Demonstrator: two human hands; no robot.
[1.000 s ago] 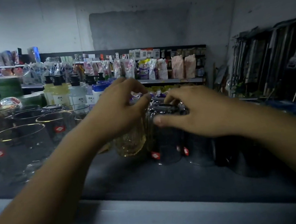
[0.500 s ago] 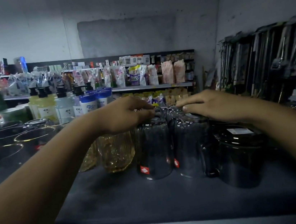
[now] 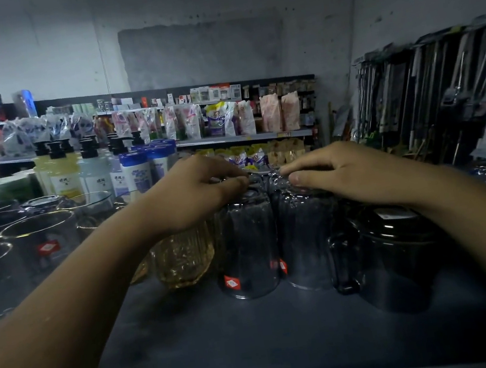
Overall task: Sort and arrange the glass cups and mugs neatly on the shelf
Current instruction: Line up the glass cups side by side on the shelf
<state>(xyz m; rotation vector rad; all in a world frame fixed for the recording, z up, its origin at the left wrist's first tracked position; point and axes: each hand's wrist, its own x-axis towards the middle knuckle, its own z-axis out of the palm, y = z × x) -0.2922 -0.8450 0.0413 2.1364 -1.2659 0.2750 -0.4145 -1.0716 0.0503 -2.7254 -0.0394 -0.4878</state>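
The dark shelf (image 3: 256, 342) runs across in front of the person, and the glassware stands in a row along its back half. Both bare forearms reach in over it from the near edge. Off to the left, a cluster of wide clear glasses (image 3: 42, 238) with gold rims stands mouth up, well apart from either hand. At the right end of the row sits a dark mug (image 3: 400, 259), its handle turned to the left, just below the right wrist. In the middle stand two tall smoky cups, so close they seem to touch: the left dark cup (image 3: 245, 245) and the right dark cup (image 3: 304, 237). Both are upside down, mouth on the shelf, base up, long axis upright. The left hand (image 3: 193, 190) sits on top of the left dark cup, fingers curled over the upturned base and thumb tip at its near edge, gripping it from above. The right hand (image 3: 342, 170) lies over the right dark cup in the same way, fingers curved across the base, thumb against the front. Their fingertips nearly meet above the seam between the cups. Under the left wrist, just beside the left dark cup, stands an amber ribbed glass (image 3: 183, 259), also upright. Smallest of all is a red sticker (image 3: 231, 282) low on each dark cup, near the rim.
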